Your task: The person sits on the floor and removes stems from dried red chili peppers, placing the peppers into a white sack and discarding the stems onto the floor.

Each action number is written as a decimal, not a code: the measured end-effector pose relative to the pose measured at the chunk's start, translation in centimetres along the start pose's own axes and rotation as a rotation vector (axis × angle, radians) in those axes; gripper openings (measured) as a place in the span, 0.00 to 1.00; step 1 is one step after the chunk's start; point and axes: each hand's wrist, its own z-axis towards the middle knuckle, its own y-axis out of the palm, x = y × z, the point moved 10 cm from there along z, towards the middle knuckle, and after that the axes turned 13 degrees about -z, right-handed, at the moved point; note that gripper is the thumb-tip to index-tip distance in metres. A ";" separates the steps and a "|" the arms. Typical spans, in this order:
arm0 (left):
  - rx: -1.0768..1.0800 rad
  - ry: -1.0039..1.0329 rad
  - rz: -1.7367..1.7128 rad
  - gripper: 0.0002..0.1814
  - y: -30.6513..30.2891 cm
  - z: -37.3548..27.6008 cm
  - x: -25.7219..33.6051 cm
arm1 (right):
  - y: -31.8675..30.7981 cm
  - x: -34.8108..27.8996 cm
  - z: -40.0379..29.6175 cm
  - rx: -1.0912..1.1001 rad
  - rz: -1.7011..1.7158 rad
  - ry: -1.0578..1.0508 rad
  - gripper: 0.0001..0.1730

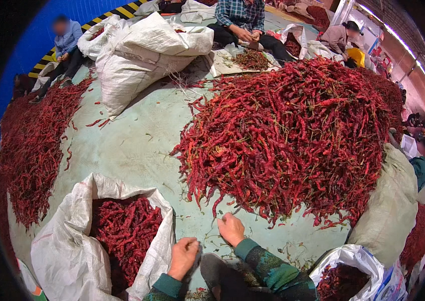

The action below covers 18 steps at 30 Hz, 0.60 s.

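A big heap of dried red chili peppers (284, 139), many with stems on, lies on the pale green floor before me. My right hand (231, 228) is at the near edge of the heap, its fingertips at the stem end of one red chili (217, 205). My left hand (184, 256) is curled just beside the rim of an open white woven sack (165, 218); whether it holds anything cannot be told. Inside that sack are red chilies (129, 225). Loose stems (212, 240) lie scattered on the floor around my hands.
A plastic bag (376, 263) with dark red chilies stands at the lower right, below a full woven sack (389, 210). Another white sack (133, 75) leans farther off. More chilies (36, 150) lie at left. Several people sit around, one in a checked shirt (239, 17).
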 end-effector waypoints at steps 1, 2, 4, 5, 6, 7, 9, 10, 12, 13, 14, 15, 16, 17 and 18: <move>-0.033 0.011 0.048 0.10 1.2 -0.4 -0.4 | 0.1 0.1 -0.7 -0.011 -0.035 -0.005 0.19; -0.072 0.018 0.055 0.10 2.6 -0.5 -0.3 | -0.4 0.0 -0.3 0.042 -0.093 -0.048 0.21; -0.101 0.035 0.116 0.11 3.8 -0.9 -0.3 | -0.3 -1.1 0.5 -0.005 -0.159 -0.054 0.27; -0.129 0.054 0.140 0.10 4.0 -1.0 -0.5 | -0.1 -1.3 0.9 0.001 -0.236 -0.030 0.26; -0.133 0.026 0.098 0.10 3.9 -1.4 -1.4 | 0.4 -1.2 1.3 0.020 -0.215 -0.036 0.26; -0.125 0.016 0.060 0.10 3.5 -1.3 -1.9 | 0.7 -1.8 1.6 0.015 -0.242 -0.029 0.26; -0.099 -0.017 0.066 0.10 2.7 -1.4 -1.8 | 0.7 -2.6 2.3 0.018 -0.266 -0.034 0.22; -0.093 -0.043 0.071 0.10 2.3 -1.4 -2.0 | 0.9 -2.4 2.5 0.030 -0.272 -0.032 0.20; -0.086 -0.050 0.061 0.10 1.9 -1.8 -2.3 | 1.1 -2.1 2.7 0.062 -0.279 -0.028 0.15; -0.085 -0.063 0.041 0.10 1.9 -1.8 -2.2 | 0.8 -2.2 2.5 0.068 -0.250 -0.050 0.14; -0.087 -0.076 0.021 0.10 2.0 -1.7 -2.1 | 0.3 -2.1 2.3 0.074 -0.222 -0.068 0.13; -0.090 -0.093 -0.005 0.10 2.3 -1.6 -2.2 | -0.1 -2.0 1.9 0.078 -0.201 -0.084 0.12; -0.089 -0.128 -0.073 0.11 2.5 -1.2 -2.2 | 0.0 -1.8 1.5 0.073 -0.152 -0.108 0.12; -0.077 -0.177 -0.138 0.11 2.4 -1.3 -2.7 | 0.6 -2.1 0.0 0.008 -0.062 -0.128 0.11; -0.038 -0.232 -0.213 0.14 2.4 -1.1 -3.5 | 0.1 -3.2 -1.5 -0.048 0.023 -0.151 0.11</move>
